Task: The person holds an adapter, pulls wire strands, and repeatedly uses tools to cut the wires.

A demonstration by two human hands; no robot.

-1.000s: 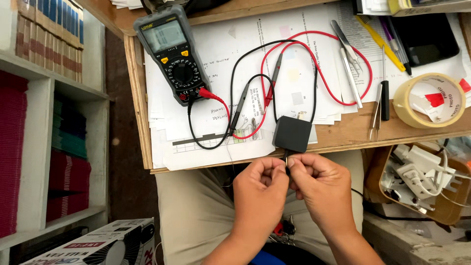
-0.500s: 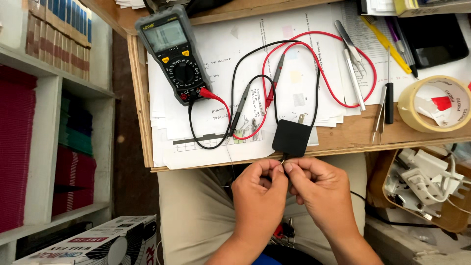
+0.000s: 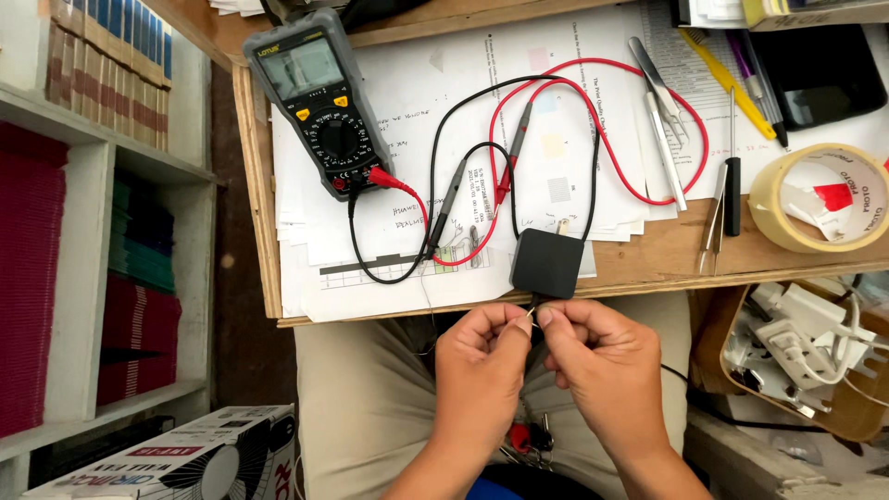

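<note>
Two hands meet just below the wooden desk point(image 3: 667, 264) edge: left hand point(image 3: 482, 356) and right hand point(image 3: 597, 356), fingers pinching a thin bare wire end point(image 3: 534, 313) under the small black square adapter point(image 3: 547, 263). Light and easily bent, it is probably best gripped close to the tip. Since earlier, the hands have barely shifted.

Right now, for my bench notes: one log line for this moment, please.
left hand: pinching thin wire | right hand: pinching same wire | black adapter: at desk edge | multimeter: on papers
</note>
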